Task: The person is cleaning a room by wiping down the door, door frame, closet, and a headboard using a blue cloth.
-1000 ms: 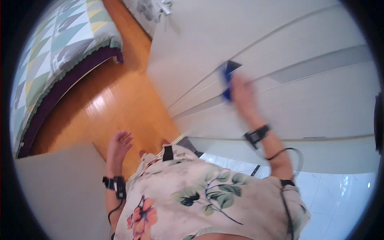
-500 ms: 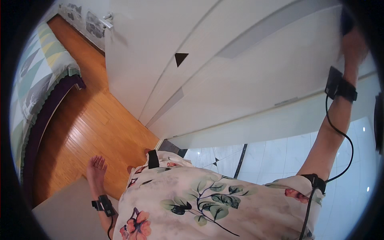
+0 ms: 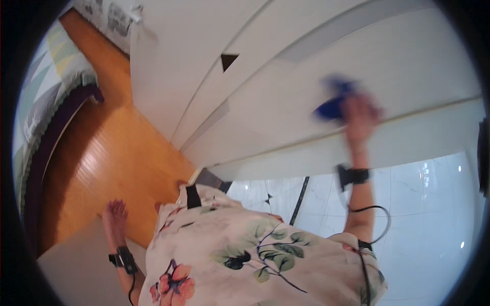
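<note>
My right hand [image 3: 360, 113] is smeared by motion and presses a dark blue cloth [image 3: 334, 99] against the face of a white door [image 3: 291, 112], close to the door's edge. Parts of the cloth stick out beyond my fingers. The door bears grey curved bands and a small dark triangle [image 3: 229, 61]. Down at the lower left, my left hand [image 3: 115, 211] hangs free above the wooden floor, its fingers apart and nothing in it.
A metal door handle [image 3: 137, 14] juts out at the upper left. Along the left side stands a bed [image 3: 56, 76] with a patterned cover and dark purple base. Wooden flooring [image 3: 112, 153] lies left, shiny white tiles [image 3: 408, 209] right. A grey panel [image 3: 81, 265] fills the lower left.
My right hand has swept left and nearer across the door from the far right edge, bringing the blue cloth fully into view. The left hand stays nearly where it was.
</note>
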Tool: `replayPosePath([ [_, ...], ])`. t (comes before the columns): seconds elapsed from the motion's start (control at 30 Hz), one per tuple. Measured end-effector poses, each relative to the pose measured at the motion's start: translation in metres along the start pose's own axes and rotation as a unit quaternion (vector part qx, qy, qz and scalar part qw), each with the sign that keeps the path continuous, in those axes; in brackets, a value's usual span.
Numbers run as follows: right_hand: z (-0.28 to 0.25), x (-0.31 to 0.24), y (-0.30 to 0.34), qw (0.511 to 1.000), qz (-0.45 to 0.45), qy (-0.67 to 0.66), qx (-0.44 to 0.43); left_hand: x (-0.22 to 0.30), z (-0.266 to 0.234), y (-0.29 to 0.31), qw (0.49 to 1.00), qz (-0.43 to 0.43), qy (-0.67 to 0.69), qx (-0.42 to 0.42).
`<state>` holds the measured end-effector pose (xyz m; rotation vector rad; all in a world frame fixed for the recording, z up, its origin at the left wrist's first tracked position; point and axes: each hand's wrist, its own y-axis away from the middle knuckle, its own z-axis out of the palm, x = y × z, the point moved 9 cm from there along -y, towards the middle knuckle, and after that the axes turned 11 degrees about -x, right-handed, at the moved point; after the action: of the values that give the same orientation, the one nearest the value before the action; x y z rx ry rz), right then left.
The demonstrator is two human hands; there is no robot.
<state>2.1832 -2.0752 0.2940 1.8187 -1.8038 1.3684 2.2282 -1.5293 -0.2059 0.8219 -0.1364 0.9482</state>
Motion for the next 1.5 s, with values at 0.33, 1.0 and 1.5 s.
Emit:
replayPosePath([
  [0.33, 0.015, -0.069, -0.059, 0.992, -0.029, 0.121, -0.026, -0.045, 0.046, -0.008, 0.999, -0.038, -0.004, -0.001],
  [1.0, 0.268, -0.492, 0.159, 0.760, -0.612, 0.055, -0.213, -0.256, 0.020, 0.205, 0.915, -0.097, -0.073, 0.384],
  [1.5, 0.302, -0.539, 0.260, 0.656, -0.679, 0.088, -0.317, -0.364, 0.020, 0.199, 0.779, -0.391, -0.433, 0.229],
])
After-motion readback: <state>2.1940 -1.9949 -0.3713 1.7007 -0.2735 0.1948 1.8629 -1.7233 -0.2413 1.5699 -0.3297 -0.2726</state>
